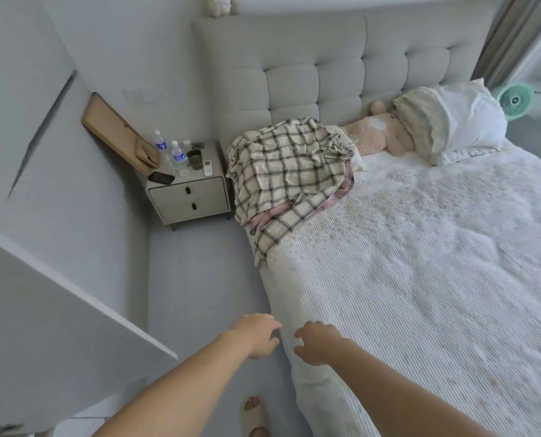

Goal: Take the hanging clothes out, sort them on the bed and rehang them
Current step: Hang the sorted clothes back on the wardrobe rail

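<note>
Both bare arms reach forward over the near edge of the bed [436,279]. Her left hand [256,339] hangs above the floor just beside the mattress, fingers loosely curled, holding nothing. Her right hand [316,343] hovers at the mattress edge, fingers bent and spread, also empty. Up by the tufted headboard [294,74], a checked shirt [281,178] lies heaped on the bed's near corner over a pink garment [262,220], one end trailing down the side. Beyond it a plush toy [376,134] rests against a pillow [458,124]. A nightstand [188,197] beside the bed carries water bottles [168,149] and a phone [161,178].
</note>
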